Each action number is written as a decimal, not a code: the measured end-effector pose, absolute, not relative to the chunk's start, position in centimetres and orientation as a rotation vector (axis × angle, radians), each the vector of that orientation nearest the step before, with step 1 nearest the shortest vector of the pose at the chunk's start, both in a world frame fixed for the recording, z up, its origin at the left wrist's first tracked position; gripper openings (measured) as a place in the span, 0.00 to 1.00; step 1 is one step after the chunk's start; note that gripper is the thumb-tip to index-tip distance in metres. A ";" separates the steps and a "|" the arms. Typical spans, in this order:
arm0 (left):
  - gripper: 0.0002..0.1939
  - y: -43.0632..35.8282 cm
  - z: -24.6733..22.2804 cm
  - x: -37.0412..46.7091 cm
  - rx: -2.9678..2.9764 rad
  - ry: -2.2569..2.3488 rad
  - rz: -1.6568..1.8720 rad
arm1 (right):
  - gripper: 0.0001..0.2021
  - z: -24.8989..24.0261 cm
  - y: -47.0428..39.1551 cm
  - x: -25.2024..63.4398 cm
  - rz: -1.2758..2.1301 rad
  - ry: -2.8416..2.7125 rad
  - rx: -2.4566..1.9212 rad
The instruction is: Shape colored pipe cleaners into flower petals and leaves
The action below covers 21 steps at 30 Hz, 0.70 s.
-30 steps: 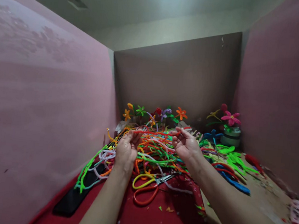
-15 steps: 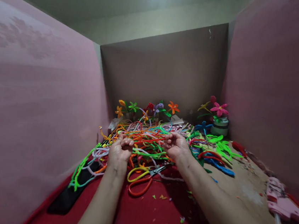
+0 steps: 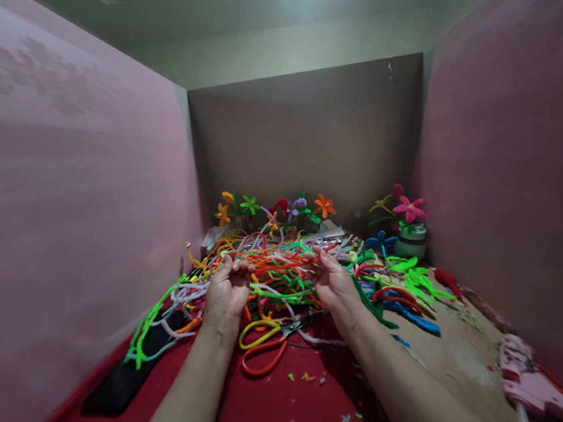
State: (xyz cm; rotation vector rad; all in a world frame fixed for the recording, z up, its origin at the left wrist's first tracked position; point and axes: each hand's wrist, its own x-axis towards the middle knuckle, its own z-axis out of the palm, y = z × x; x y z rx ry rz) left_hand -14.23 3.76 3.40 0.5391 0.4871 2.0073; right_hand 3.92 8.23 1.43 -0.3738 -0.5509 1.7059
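Facing each other across the near part of the pipe-cleaner heap point(image 3: 285, 297), the left hand point(image 3: 227, 294) and right hand point(image 3: 337, 285) are held apart, fingers curled. The red strand, plainly stretched between them a second ago, is now lost against the heap; whether it is gripped by either cannot be told. Scissors point(image 3: 290, 329) are seen nearer, on red cloth point(image 3: 260, 417), untouched.

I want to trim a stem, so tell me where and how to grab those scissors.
Best by the two handle loops, yellow and red, coming from the near side. The scissors lie with both loops toward you on the red cloth, while the blades point away into the fuzzy stems.
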 end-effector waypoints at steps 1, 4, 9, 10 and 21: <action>0.05 3.8 3.3 -14.3 0.543 0.491 2.010 | 0.06 1.4 8.3 3.9 1.689 -0.563 -0.380; 0.03 3.9 3.1 -14.5 0.552 0.503 2.008 | 0.05 1.3 8.4 3.7 1.650 -0.545 -0.375; 0.02 4.0 2.7 -14.4 0.553 0.526 1.982 | 0.05 1.4 8.5 3.7 1.637 -0.405 -0.345; 0.03 4.0 2.6 -14.3 0.549 0.534 1.974 | 0.06 1.4 8.6 3.7 1.637 -0.391 -0.342; 0.08 3.6 2.8 -13.7 0.449 0.570 1.958 | 0.13 1.5 9.4 4.5 1.696 -0.227 -0.281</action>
